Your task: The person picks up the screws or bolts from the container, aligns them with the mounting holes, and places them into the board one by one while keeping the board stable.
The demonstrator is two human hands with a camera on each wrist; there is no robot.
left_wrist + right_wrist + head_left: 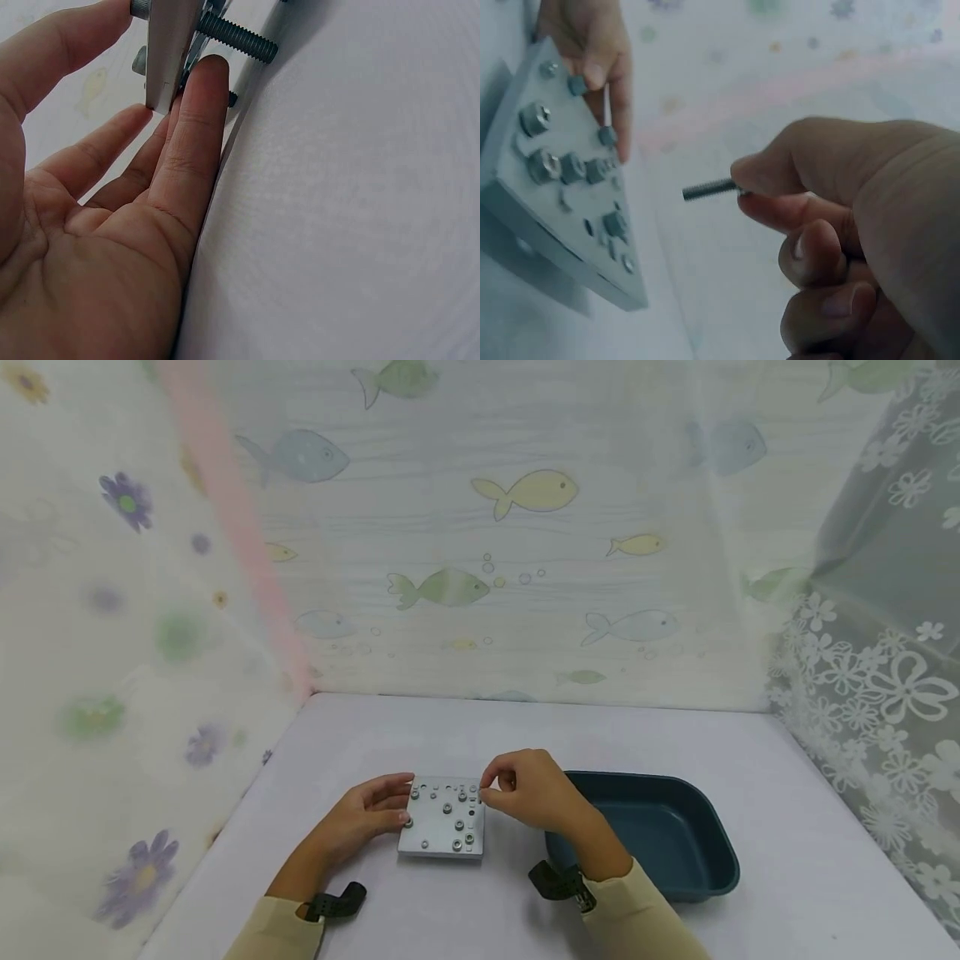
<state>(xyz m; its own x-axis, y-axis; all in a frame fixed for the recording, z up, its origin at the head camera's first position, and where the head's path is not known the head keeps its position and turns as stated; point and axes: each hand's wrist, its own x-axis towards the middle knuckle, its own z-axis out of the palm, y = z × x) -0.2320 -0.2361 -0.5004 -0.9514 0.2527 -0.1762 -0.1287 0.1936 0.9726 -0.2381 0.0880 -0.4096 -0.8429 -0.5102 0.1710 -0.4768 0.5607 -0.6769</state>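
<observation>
At the left edge of a square metal plate studded with several socket-head screws, my left hand holds on with its thumb on the upper face and fingers beneath. In the left wrist view, a long threaded screw projects from the plate's underside beside a fingertip. My right hand is by the plate's upper right corner. Between thumb and index finger it pinches a thin threaded screw, whose shank points toward the plate in the right wrist view. Its head is hidden by the fingers.
A dark blue plastic tray stands to the right, partly behind my right forearm. White cloth covers the table. Curtains printed with fish and flowers enclose the back and sides.
</observation>
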